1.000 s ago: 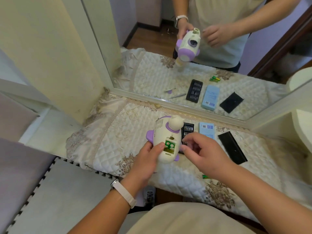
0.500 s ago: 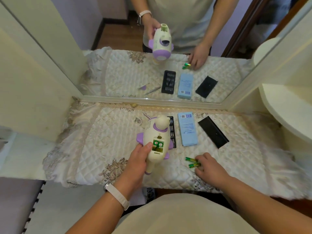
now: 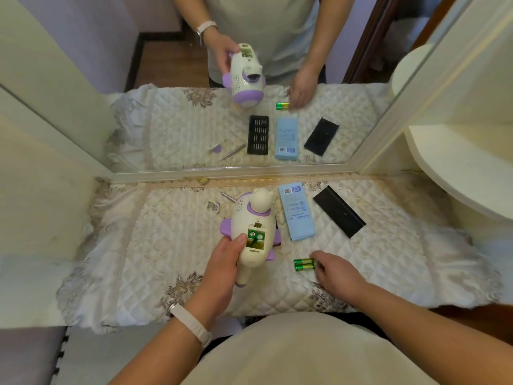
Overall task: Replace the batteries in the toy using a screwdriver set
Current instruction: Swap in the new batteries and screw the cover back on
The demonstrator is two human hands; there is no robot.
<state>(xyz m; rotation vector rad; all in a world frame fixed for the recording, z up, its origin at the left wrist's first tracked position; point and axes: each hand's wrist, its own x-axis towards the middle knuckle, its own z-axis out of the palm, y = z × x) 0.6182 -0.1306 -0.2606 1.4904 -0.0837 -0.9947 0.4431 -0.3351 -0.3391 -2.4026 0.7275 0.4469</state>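
Note:
My left hand [image 3: 222, 262] grips the white and purple toy [image 3: 251, 218] round its lower body and holds it above the quilted cloth, back side up. Its battery compartment [image 3: 256, 238] is uncovered, and two green batteries show inside. Two more green batteries [image 3: 304, 264] lie side by side on the cloth to the right of the toy. My right hand [image 3: 337, 273] rests beside them, thumb and fingertips at their right ends, without lifting them. The screwdriver [image 3: 227, 196] and a small cover piece [image 3: 213, 206] lie behind the toy.
A light blue box [image 3: 297, 215] and a black lid [image 3: 338, 215] lie right of the toy. The black bit tray is mostly hidden behind it. A mirror [image 3: 166, 107] stands along the back edge, and a rounded white shelf [image 3: 458, 168] juts in at the right.
My right hand left the toy's compartment and came down to the cloth at the right, where the two green batteries now lie. The left hand kept the toy nearly still.

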